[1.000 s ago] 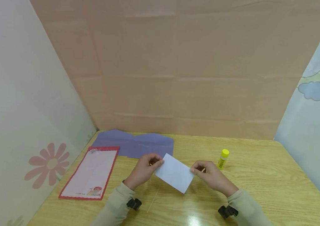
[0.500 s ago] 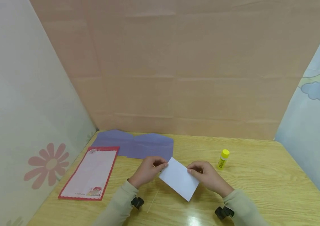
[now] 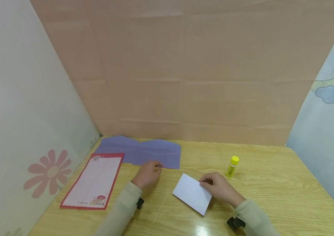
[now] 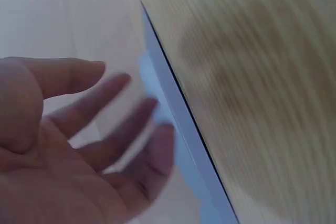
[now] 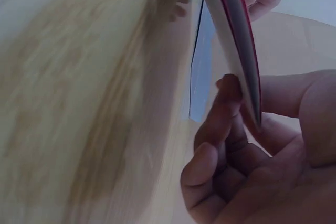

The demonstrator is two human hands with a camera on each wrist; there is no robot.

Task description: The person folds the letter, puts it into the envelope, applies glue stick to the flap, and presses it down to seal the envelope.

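My right hand [image 3: 221, 188] pinches a folded white sheet of paper [image 3: 192, 194] by its right edge, tilted just above the table. Red edging shows along the folded paper [image 5: 236, 30] in the right wrist view. My left hand [image 3: 147, 175] is off the sheet, at the front edge of a purple paper piece shaped like an open envelope [image 3: 161, 154]. In the left wrist view the left hand [image 4: 89, 150] has loose, spread fingers and holds nothing. Its fingertips are close to the purple edge [image 4: 181, 119]; whether they touch it cannot be told.
Another purple piece [image 3: 118, 149] adjoins the first at the back left. A red-bordered sheet of letter paper [image 3: 93, 180] lies on the left. To the right stands a yellow-capped glue stick [image 3: 232, 167]. A thin pale line [image 3: 160, 206] runs along the table [image 3: 287, 193].
Both hands held the folded sheet before. My left hand has let go and moved left to the purple paper; the sheet has come nearer and slightly right in my right hand.
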